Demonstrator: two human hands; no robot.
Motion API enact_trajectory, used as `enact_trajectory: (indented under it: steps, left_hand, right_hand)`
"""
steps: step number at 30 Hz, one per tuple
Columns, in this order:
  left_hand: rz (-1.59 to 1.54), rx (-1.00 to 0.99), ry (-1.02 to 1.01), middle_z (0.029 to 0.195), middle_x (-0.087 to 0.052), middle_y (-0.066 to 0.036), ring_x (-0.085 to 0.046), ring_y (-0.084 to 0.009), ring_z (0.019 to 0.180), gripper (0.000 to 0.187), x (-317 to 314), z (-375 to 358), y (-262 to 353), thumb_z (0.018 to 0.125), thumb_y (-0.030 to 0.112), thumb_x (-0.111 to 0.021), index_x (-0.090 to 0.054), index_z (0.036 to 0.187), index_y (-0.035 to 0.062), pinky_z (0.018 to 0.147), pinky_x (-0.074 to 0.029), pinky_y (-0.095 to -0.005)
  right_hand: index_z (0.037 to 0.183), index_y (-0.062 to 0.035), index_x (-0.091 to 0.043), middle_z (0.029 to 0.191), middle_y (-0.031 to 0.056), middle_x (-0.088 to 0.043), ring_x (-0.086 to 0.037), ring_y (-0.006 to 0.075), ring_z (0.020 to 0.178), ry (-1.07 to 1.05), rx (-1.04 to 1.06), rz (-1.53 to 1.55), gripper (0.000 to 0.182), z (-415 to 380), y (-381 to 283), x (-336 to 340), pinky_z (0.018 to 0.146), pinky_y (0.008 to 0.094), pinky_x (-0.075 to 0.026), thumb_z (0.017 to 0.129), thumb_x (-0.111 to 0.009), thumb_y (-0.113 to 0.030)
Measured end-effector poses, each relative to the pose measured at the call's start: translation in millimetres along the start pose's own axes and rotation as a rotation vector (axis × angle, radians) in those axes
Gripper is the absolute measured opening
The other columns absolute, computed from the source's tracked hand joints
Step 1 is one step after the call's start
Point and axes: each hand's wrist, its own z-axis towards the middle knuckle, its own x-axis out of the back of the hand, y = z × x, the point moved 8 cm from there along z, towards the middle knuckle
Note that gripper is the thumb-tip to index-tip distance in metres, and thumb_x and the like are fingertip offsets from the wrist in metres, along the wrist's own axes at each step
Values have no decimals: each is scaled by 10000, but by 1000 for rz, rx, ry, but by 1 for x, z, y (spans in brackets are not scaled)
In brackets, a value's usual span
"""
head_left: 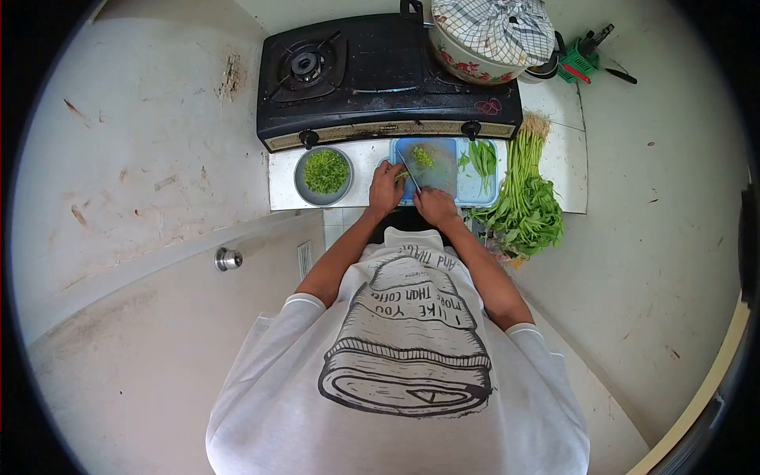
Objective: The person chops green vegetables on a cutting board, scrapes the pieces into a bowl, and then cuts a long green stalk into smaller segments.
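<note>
My right hand point(436, 207) is closed around the handle of a knife point(409, 171), whose blade points away from me over a blue cutting board point(442, 184). Close to the blade on its left, my left hand point(385, 188) has its fingers curled on some green stems point(401, 175). A small heap of chopped greens point(423, 157) lies on the board just beyond the knife. The board rests on a light blue tray point(495, 190), and loose green leaves point(482, 158) lie in the tray's right part. To the left, a grey bowl point(298, 180) holds finely chopped greens point(325, 171).
A black two-burner gas stove point(385, 75) stands behind the board, with a cloth-topped floral pot point(475, 70) on its right side. A big bunch of leafy greens point(526, 190) lies at the right. Beyond it is a green basket point(580, 62) with utensils. Walls flank both sides.
</note>
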Motion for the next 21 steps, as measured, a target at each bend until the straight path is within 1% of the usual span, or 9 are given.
enact_trajectory:
  steps: [5, 8, 11, 14, 17, 21]
  left_hand:
    - [-32, 9, 2, 960, -563, -174, -586, -396, 916, 193, -1, 0, -3, 843, 52, -701, -673, 1032, 71, 815, -487, -490]
    - [-41, 33, -5, 949, -567, -175, -588, -399, 913, 175, -5, 0, -9, 841, 53, -702, -678, 1014, 66, 815, -487, -489]
    - [-47, 42, -6, 935, -571, -175, -589, -402, 909, 151, -1, 0, -4, 840, 54, -705, -683, 990, 56, 816, -487, -487]
    - [-48, 40, 13, 929, -573, -172, -590, -401, 908, 139, -1, 0, -5, 838, 50, -707, -686, 976, 52, 816, -486, -487]
    - [-35, 43, -5, 932, -575, -170, -590, -401, 905, 147, -2, 1, -5, 838, 52, -708, -685, 983, 52, 815, -485, -491]
    - [-49, 35, 15, 932, -574, -170, -588, -403, 899, 156, -2, 1, -7, 837, 56, -709, -684, 992, 59, 810, -482, -491]
  right_hand:
    - [929, 17, -707, 878, 247, -725, -718, 409, 832, -29, -1, -15, 442, 5, 0, -5, 776, 511, -566, 1035, -483, -349]
    - [912, 20, -710, 895, 247, -726, -719, 410, 849, -30, 13, -4, 458, -8, 2, -3, 783, 511, -567, 1038, -477, -353]
    - [904, 19, -714, 901, 241, -730, -719, 412, 849, -94, 7, -28, 471, -11, 3, -3, 789, 509, -568, 1040, -469, -359]
    - [912, 24, -717, 902, 235, -732, -721, 408, 849, -79, -19, -21, 483, -3, 1, -2, 791, 507, -570, 1042, -466, -367]
    - [915, 25, -718, 885, 231, -732, -723, 404, 840, -63, 1, -49, 482, 5, -5, 1, 790, 506, -573, 1038, -469, -369]
    - [917, 13, -721, 859, 230, -730, -721, 408, 821, -65, -7, -45, 481, 0, 7, -5, 784, 505, -575, 1031, -476, -384]
